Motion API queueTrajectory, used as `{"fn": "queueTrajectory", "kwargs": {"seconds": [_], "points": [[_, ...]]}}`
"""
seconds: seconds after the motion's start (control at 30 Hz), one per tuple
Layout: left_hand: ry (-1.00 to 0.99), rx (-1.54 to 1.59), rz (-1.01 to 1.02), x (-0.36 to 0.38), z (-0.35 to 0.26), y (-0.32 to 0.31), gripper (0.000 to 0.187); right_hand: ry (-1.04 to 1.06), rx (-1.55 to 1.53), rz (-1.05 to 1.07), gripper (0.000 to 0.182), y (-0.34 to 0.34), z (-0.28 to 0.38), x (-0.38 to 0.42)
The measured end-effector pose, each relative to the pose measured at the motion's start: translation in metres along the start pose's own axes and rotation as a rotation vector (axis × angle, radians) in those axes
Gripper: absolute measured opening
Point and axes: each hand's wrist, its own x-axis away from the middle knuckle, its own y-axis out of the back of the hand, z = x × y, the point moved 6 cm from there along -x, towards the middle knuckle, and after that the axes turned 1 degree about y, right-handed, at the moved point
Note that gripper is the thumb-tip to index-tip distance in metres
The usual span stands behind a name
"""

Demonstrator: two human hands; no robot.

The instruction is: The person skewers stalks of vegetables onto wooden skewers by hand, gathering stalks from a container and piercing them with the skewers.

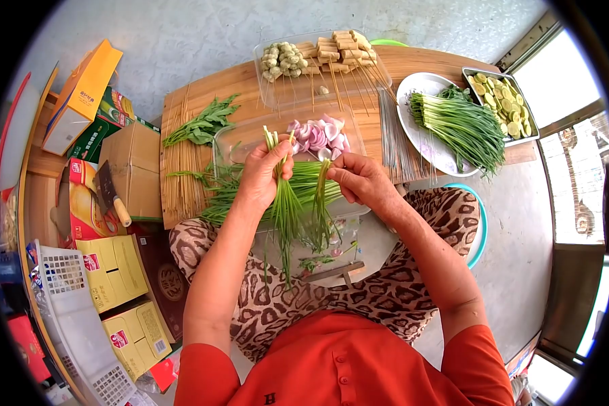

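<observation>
My left hand (265, 173) is closed around a bunch of garlic chives (285, 215), pale stem ends up and green leaves hanging over my lap. Between the thumb and fingers of my right hand (363, 178) is a smaller clump of chives (320, 215), also drooping. Behind both hands, more loose chives (233, 201) lie across a clear plastic tray (227, 141). Pink onion pieces (320, 135) sit at that tray's far side. Several short green scraps (318, 262) lie below the hands, between my knees.
On the wooden table (230, 84) are bamboo skewers (179, 162), leafy greens (206, 122), a tray of skewered rolls (338, 51), metal skewers (398, 139), a plate (413, 84) of chives and a tray of sliced rounds (507, 108). A cleaver (108, 189) stands at left near cardboard boxes (132, 162).
</observation>
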Motion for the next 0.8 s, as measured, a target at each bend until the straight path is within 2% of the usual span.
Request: {"fn": "queueTrajectory", "kwargs": {"seconds": [0.43, 0.8], "points": [[-0.055, -0.032, 0.023, 0.0007, -0.0026, -0.0009, 0.018, 0.004, 0.012, 0.005, 0.018, -0.0001, -0.0014, -0.0003], [0.025, -0.122, 0.046, 0.0036, -0.0021, -0.0023, 0.016, -0.001, 0.018, 0.008, 0.017, 0.0, -0.0016, 0.0011]]}}
